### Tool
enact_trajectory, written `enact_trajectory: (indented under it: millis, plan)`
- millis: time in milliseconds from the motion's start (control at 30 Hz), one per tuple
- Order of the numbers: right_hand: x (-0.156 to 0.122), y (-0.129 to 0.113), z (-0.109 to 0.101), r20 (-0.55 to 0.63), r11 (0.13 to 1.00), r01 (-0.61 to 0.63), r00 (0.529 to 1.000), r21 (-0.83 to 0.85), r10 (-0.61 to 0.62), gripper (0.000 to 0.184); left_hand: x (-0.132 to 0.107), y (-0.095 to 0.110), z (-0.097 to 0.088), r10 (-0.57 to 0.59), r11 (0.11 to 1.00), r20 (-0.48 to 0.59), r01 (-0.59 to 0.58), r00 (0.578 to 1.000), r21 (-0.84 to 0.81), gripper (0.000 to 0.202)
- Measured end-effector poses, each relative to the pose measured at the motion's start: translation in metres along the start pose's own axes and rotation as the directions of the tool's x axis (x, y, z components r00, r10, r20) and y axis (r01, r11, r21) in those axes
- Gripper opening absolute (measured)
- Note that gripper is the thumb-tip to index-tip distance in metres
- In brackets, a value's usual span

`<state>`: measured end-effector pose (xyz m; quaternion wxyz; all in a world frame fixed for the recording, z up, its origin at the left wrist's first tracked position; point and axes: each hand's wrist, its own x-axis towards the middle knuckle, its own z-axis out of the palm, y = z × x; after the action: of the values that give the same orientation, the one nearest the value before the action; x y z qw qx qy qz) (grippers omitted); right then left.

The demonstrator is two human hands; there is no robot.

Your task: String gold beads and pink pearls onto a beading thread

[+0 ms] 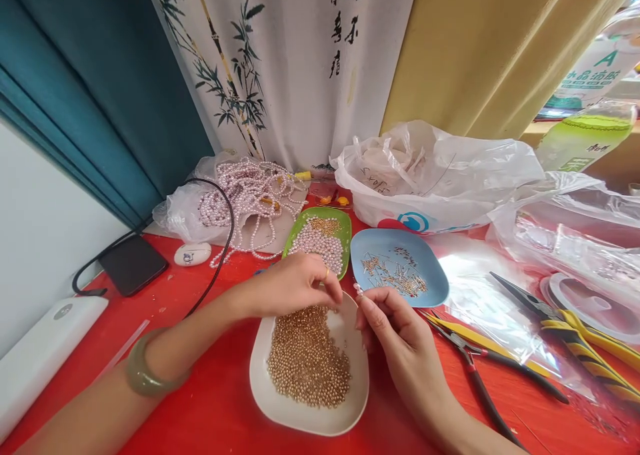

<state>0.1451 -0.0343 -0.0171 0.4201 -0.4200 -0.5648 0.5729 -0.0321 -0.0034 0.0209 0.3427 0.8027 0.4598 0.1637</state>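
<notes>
My left hand (300,282), with a ring and a jade-green bangle (155,365), hovers over the upper part of a white dish (300,423) of small gold beads (310,362). Its fingers curl downward and together; whatever is between the tips is hidden. Just right of the dish, my right hand (403,338) pinches a small beaded piece (358,290) upright between thumb and fingers, pale pink pearl beads showing at its top. Behind the hands stand a green dish (348,225) of pink pearl beads and gold bits, and a blue dish (435,268) of metal pins and small findings.
Strands of pink pearls (240,188) spill from a plastic bag at back left. A black cable (231,222) arches near a phone (133,265). Black-handled pliers (470,355) and yellow-handled pliers (550,318) lie at right. A white plastic bag (440,175) stands behind the dishes.
</notes>
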Motion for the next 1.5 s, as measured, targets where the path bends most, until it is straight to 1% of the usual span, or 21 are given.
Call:
enact_trajectory:
  millis: [67,133,267,533,667,933,1133,1233,1333,1400,1500]
  plan:
    - [0.001,0.0,0.0,0.01,1.0,-0.007,1.0,0.011,0.007,0.019,-0.002,0.002,0.0,0.039,0.992,0.079,-0.048,0.996,0.12,0.014]
    - [0.001,0.001,-0.001,0.016,1.0,-0.013,1.0,0.023,0.012,0.019,-0.003,0.005,0.0,0.058,0.973,0.135,-0.086,0.989,0.212,0.016]
    - [0.001,0.001,0.0,0.017,0.999,-0.019,1.0,0.028,0.018,0.019,-0.005,0.01,0.0,0.059,0.948,0.19,-0.114,0.98,0.297,0.017]
    - [0.0,0.0,-0.001,0.013,0.999,-0.034,0.999,0.041,0.034,0.019,-0.007,0.011,0.003,0.062,0.925,0.222,-0.139,0.973,0.353,0.012]
    - [0.0,0.002,0.0,0.019,0.999,-0.038,0.999,0.039,0.038,0.019,-0.007,0.011,0.006,0.058,0.906,0.236,-0.151,0.97,0.395,0.012]
    - [0.001,0.001,-0.001,0.038,0.998,-0.039,0.999,0.049,0.038,0.02,-0.008,0.014,0.008,0.058,0.866,0.241,-0.169,0.969,0.47,0.013]
    - [0.001,0.002,0.0,0.035,0.997,-0.042,0.999,0.061,0.04,0.019,-0.009,0.018,0.011,0.055,0.823,0.238,-0.179,0.97,0.539,0.01]
    - [0.0,0.002,0.0,0.034,0.997,-0.039,0.999,0.063,0.037,0.019,-0.009,0.018,0.012,0.066,0.819,0.231,-0.185,0.971,0.543,0.008]
    - [0.0,0.002,0.0,0.032,0.997,-0.035,0.999,0.062,0.033,0.019,-0.009,0.017,0.011,0.066,0.845,0.216,-0.17,0.974,0.507,0.009]
    - [0.0,0.002,0.0,0.03,0.997,-0.03,0.999,0.066,0.028,0.019,-0.008,0.015,0.01,0.066,0.885,0.19,-0.146,0.98,0.443,0.01]
    - [0.0,0.001,0.0,0.028,0.998,-0.025,0.999,0.064,0.024,0.018,-0.005,0.01,0.008,0.04,0.956,0.112,-0.071,0.993,0.284,0.011]
